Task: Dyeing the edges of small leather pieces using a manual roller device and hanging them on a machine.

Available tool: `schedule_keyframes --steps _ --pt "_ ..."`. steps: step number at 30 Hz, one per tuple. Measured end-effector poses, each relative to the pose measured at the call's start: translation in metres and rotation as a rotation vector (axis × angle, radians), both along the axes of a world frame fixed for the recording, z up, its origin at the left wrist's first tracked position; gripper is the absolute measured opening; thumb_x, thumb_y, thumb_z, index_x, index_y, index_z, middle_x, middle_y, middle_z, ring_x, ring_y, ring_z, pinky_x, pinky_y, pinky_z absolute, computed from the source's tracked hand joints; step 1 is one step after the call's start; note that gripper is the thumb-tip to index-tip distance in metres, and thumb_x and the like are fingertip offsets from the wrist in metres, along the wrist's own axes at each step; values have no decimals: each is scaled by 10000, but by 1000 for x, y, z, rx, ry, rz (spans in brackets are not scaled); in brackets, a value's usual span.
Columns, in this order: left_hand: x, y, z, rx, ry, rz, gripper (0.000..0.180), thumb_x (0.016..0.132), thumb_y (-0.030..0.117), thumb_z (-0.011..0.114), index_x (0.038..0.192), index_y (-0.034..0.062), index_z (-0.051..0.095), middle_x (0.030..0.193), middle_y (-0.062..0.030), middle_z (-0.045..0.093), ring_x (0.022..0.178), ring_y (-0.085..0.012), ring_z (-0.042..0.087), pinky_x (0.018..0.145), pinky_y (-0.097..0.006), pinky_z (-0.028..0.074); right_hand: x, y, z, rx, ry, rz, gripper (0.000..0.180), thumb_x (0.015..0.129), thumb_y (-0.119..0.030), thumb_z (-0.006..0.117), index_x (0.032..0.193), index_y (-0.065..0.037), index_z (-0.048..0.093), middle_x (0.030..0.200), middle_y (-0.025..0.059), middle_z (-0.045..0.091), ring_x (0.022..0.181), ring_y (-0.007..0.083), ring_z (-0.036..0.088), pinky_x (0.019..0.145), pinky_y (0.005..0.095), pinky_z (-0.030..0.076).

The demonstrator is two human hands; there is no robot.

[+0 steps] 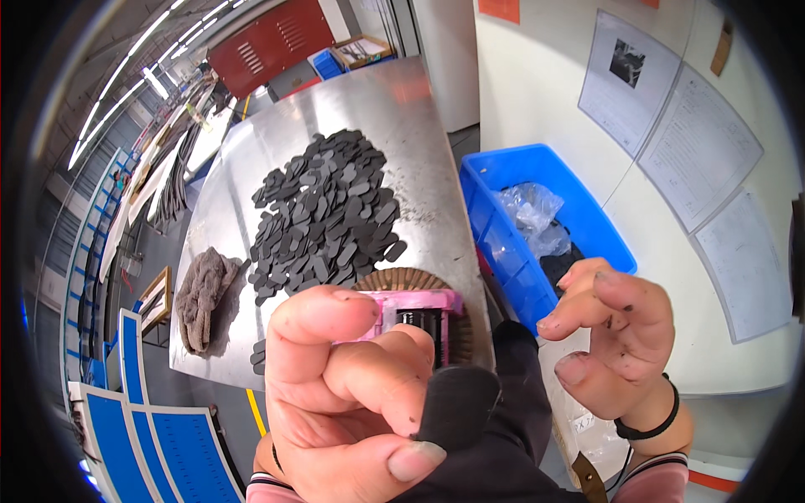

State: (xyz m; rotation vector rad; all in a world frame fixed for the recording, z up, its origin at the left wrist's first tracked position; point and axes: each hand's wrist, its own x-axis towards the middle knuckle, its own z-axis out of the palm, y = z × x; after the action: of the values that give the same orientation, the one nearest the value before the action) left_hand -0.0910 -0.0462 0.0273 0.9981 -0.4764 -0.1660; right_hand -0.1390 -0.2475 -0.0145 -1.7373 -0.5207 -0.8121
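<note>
Left hand (352, 394): raised close to the camera, fingers curled together and clamped on a flat black oval pad (457, 407), pinched between thumb and forefinger; fingertips smudged dark. Right hand (616, 339): held up at the right, fingers loosely bent and apart, holding nothing, a black band on the wrist. Pink-framed tool with a black centre (419, 314): sits just behind the left hand at the near edge of the desk, on a round brown ribbed disc (453, 289); partly hidden by the fingers. Desk (386, 109): bare metal sheet top. Heap of black oval pads (323, 214): spread over the middle of the desk, same kind as the piece held. Brown crumpled rag (201, 298): near the left edge of the desk, apart from the heap. Blue plastic bin (503, 230): stands beside the desk on the right, holding crumpled clear plastic film (532, 214) and dark pieces. Wall beyond the bin: pale, with paper sheets (696, 147) pinned up.
</note>
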Motion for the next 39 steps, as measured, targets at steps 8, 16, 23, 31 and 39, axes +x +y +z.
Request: schedule_keyframes --steps 8,16,23,31,39 --pt "-28 -42 21 -98 -108 -19 853 662 112 700 1395 130 266 608 19 510 563 -122 452 688 -352 315 -41 -29 7 5 21 -148 501 677 30 649 1157 52 509 813 90 654 725 158 524 699 289 412" --pt "-72 -92 55 -273 29 -337 814 735 -26 663 1398 60 200 806 -52 601 767 -139 553 793 -303 436 -94 -67 26 -34 -1 -347 466 690 33 667 1137 16 535 817 75 659 743 171 574 717 297 435" --pt "-98 -175 65 -374 -2 -458 708 684 5 590 1333 89 318 686 -5 553 634 -113 488 760 -345 394 -148 -120 70 -101 5 -609 391 764 33 632 1139 17 520 951 87 611 889 147 587 818 280 443" --pt "-112 -239 77 -411 -89 -784 592 741 -17 595 1281 71 370 780 -12 618 661 -100 508 777 -337 426 -191 -167 139 303 -364 -779 482 846 -92 566 1281 18 390 1080 99 544 979 142 510 873 293 412" --pt "-116 -282 96 -437 -199 -1010 559 769 -63 596 1264 67 373 840 -26 612 742 -80 545 717 -235 424 -200 -171 182 392 -495 -665 496 886 -188 509 1306 17 344 1181 155 507 1046 193 504 930 342 375"
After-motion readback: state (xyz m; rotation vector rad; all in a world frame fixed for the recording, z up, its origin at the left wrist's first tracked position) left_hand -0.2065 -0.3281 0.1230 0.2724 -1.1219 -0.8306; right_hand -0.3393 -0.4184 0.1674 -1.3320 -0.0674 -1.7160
